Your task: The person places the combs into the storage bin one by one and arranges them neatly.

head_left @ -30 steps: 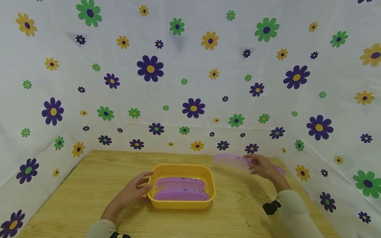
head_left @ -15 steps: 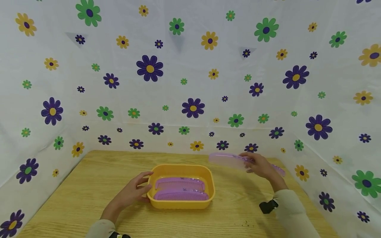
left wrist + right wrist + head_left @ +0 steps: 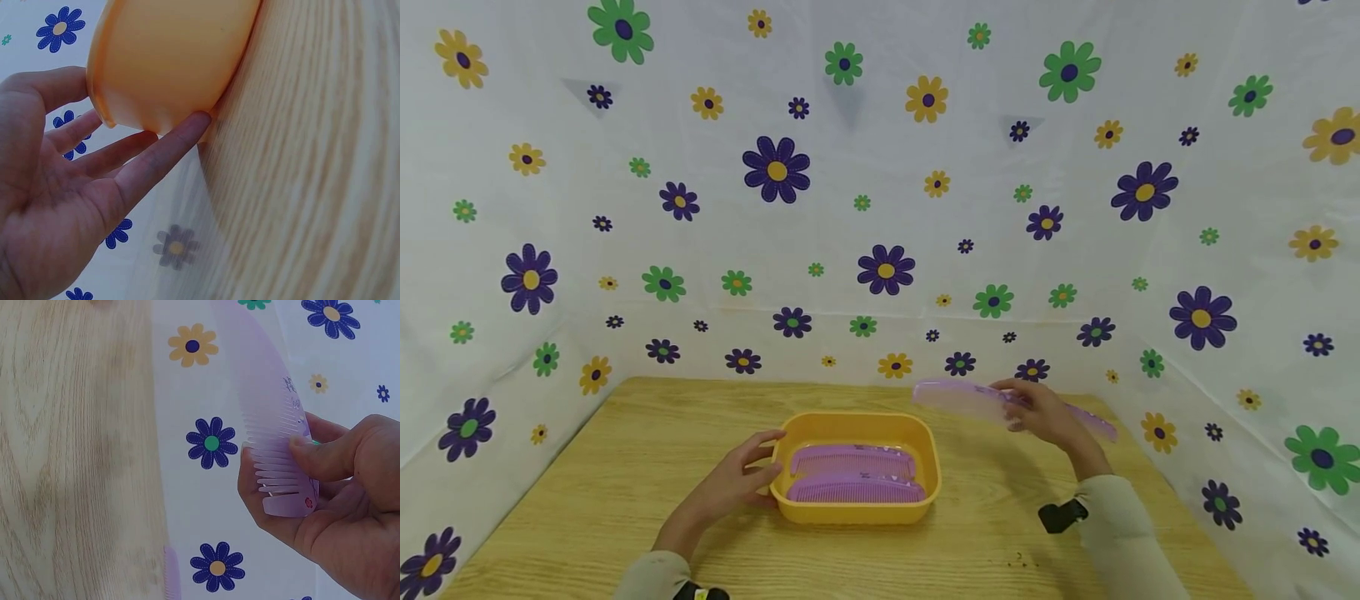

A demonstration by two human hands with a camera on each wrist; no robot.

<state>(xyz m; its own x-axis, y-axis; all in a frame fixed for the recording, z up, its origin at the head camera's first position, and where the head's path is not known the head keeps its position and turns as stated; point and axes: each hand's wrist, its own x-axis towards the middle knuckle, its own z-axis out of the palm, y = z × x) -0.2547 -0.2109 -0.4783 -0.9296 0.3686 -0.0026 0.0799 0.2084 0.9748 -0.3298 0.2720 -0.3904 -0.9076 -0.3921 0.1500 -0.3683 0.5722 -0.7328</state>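
Observation:
My right hand pinches a translucent purple comb near one end, thumb on one face and fingers behind. In the head view the comb is held above the table's back right, its far end pointing left. My left hand touches the left end of a yellow plastic basin, fingertips against its outer wall and rim. Inside the basin two purple combs lie side by side, a rear comb and a front comb, teeth toward me.
Another purple comb lies at the table's back right edge, partly hidden behind my right hand. Small dark specks dot the wooden table at front right. Flower-printed white sheets enclose the back and sides.
My right hand has moved a little to the left with the comb it holds, bringing it nearer the basin. The left hand stays at the basin's end.

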